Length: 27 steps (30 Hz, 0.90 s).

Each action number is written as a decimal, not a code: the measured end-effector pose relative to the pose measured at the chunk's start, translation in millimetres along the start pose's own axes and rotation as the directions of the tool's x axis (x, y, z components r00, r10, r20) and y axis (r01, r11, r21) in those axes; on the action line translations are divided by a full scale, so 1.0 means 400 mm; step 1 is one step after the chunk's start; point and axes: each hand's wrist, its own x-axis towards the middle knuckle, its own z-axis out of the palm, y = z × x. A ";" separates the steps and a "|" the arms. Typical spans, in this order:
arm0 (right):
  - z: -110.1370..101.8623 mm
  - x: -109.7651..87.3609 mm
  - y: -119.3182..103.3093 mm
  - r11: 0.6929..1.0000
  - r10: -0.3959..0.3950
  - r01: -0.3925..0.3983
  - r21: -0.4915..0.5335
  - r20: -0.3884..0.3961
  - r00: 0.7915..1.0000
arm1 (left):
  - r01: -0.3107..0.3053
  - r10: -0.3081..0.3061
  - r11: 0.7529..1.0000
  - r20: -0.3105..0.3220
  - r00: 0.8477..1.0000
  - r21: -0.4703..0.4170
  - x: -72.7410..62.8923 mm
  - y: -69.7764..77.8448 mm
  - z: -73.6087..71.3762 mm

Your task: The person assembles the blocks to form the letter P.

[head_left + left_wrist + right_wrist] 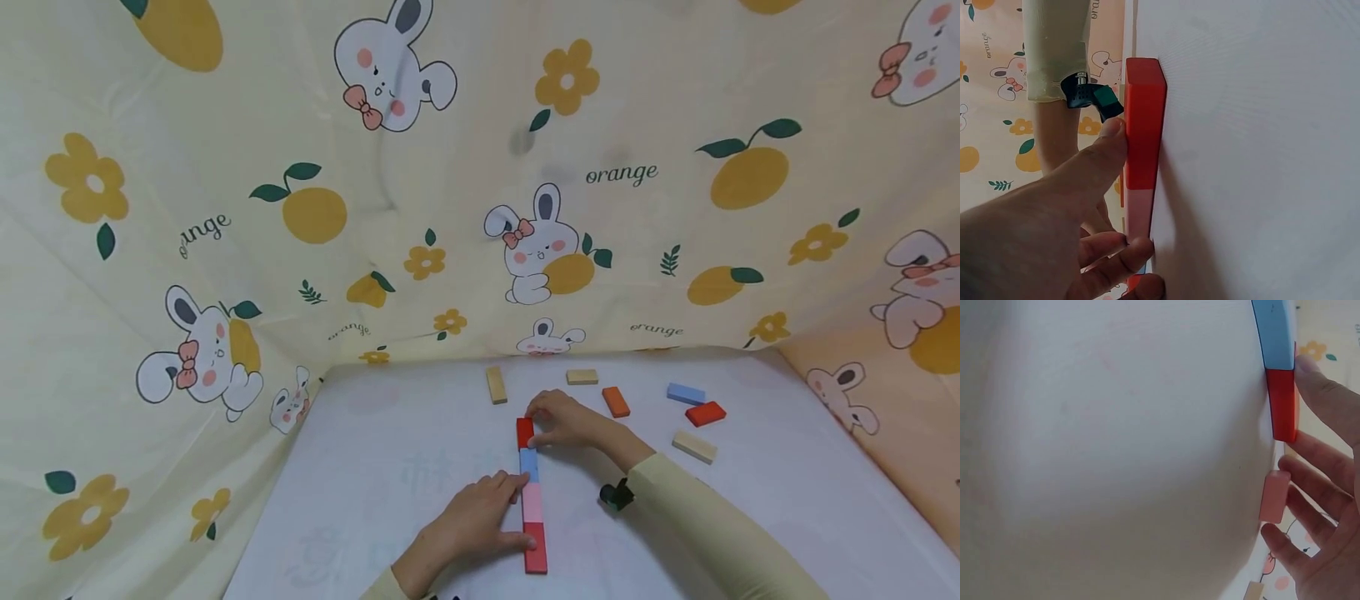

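Note:
A straight row of blocks runs away from me in the head view: a near red block [536, 560], a pink block [532, 503], a blue block [528, 460] and a far red block [524, 432]. My left hand [480, 517] lies along the row's left side, thumb on the near red block and fingertips around where pink and blue meet. At the far end, my right hand [566, 419] touches the far red block with thumb and index finger. In the right wrist view, a separate pinkish block [1275, 497] stands past that end, beside the other right fingers.
Farther back lie two wooden blocks [497, 385] and an orange block [616, 402]. To the right are a blue block [686, 393], a red block [706, 414] and another wooden block [694, 446]. A patterned cloth [450, 208] hangs behind the white table [375, 467].

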 end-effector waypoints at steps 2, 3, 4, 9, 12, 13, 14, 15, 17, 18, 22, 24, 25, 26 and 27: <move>-0.001 -0.002 0.000 1.000 0.006 -0.006 0.002 0.007 1.000 | 0.005 -0.005 1.000 0.006 1.000 -0.008 -0.001 0.001 0.000; -0.002 -0.002 0.000 1.000 0.011 -0.011 0.001 0.011 1.000 | 0.008 -0.008 1.000 0.010 1.000 -0.011 -0.001 0.002 0.000; -0.002 -0.003 0.000 1.000 0.018 -0.018 0.003 0.015 1.000 | 0.009 -0.009 1.000 0.012 1.000 -0.014 -0.002 0.002 0.000; -0.007 -0.005 -0.001 1.000 0.008 -0.008 -0.010 0.010 1.000 | 0.009 -0.009 1.000 0.007 1.000 -0.009 -0.002 0.003 -0.003; -0.010 -0.005 -0.002 1.000 -0.007 0.007 -0.018 0.006 1.000 | 0.007 -0.007 1.000 0.005 1.000 -0.006 0.000 0.002 -0.005; -0.010 -0.005 -0.003 1.000 -0.007 0.007 -0.019 0.006 1.000 | 0.006 -0.006 1.000 0.006 1.000 -0.006 0.000 0.002 -0.004; -0.010 -0.004 -0.003 1.000 -0.006 0.006 -0.019 0.005 1.000 | 0.006 -0.006 1.000 0.005 1.000 -0.002 0.001 0.001 -0.004; -0.009 -0.004 -0.004 1.000 -0.009 0.009 -0.019 0.004 1.000 | 0.006 -0.006 1.000 0.005 1.000 -0.002 0.001 0.001 -0.003; -0.010 -0.004 -0.005 1.000 -0.007 0.007 -0.015 0.003 1.000 | 0.007 -0.007 1.000 0.005 1.000 0.000 0.002 0.000 -0.003; -0.010 -0.003 -0.005 1.000 -0.008 0.008 -0.016 0.000 1.000 | 0.007 -0.007 1.000 0.005 1.000 -0.001 0.003 -0.001 -0.003; -0.009 -0.001 -0.005 0.999 -0.009 0.009 -0.030 0.004 1.000 | 0.009 -0.009 1.000 0.009 1.000 -0.007 0.004 0.000 -0.004; -0.008 -0.001 -0.004 0.999 -0.012 0.012 -0.036 0.005 1.000 | 0.011 -0.011 1.000 0.010 1.000 -0.010 0.003 0.001 -0.005; -0.008 -0.002 -0.003 0.999 -0.012 0.012 -0.030 0.004 1.000 | 0.011 -0.011 1.000 0.010 1.000 -0.010 0.003 0.001 -0.005; -0.008 -0.003 -0.002 1.000 -0.009 0.010 -0.020 0.004 1.000 | 0.012 -0.012 1.000 0.010 1.000 -0.011 0.003 0.002 -0.005; -0.008 -0.004 -0.001 1.000 -0.007 0.007 -0.003 0.002 1.000 | 0.012 -0.012 1.000 0.009 1.000 -0.010 0.002 0.002 -0.005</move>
